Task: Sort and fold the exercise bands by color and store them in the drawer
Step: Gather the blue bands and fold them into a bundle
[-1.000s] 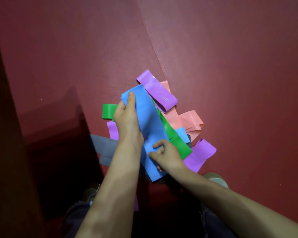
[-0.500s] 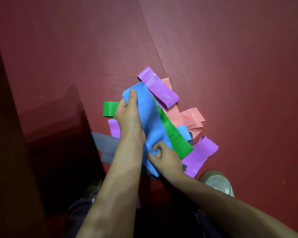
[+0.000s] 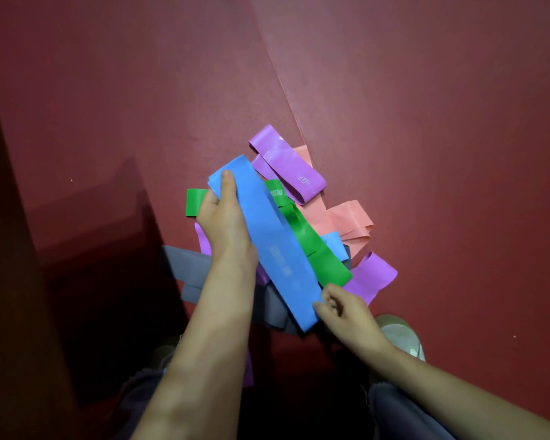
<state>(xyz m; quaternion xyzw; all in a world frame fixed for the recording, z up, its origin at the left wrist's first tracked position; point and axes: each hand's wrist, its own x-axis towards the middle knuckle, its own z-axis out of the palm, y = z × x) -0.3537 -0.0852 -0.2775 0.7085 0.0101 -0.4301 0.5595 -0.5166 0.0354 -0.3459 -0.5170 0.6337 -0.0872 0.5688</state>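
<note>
A long blue band [image 3: 267, 239] is stretched flat above a heap of bands on the red floor. My left hand [image 3: 224, 223] grips its far end, thumb on top. My right hand [image 3: 340, 309] pinches its near end. Under it lie a green band [image 3: 311, 249], a purple band [image 3: 286, 163], another purple band [image 3: 370, 277], pink bands [image 3: 343, 223], grey bands [image 3: 185, 268] and a second blue band [image 3: 332, 246]. No drawer is in view.
The red floor [image 3: 426, 122] has a seam [image 3: 283, 90] running from the top down to the heap. A dark red vertical surface [image 3: 10, 249] rises at the left. My shoe [image 3: 400, 338] rests just right of my right hand.
The blue band has been pulled out longer and flatter between my hands. My right hand has slid from the band's middle toward its near end.
</note>
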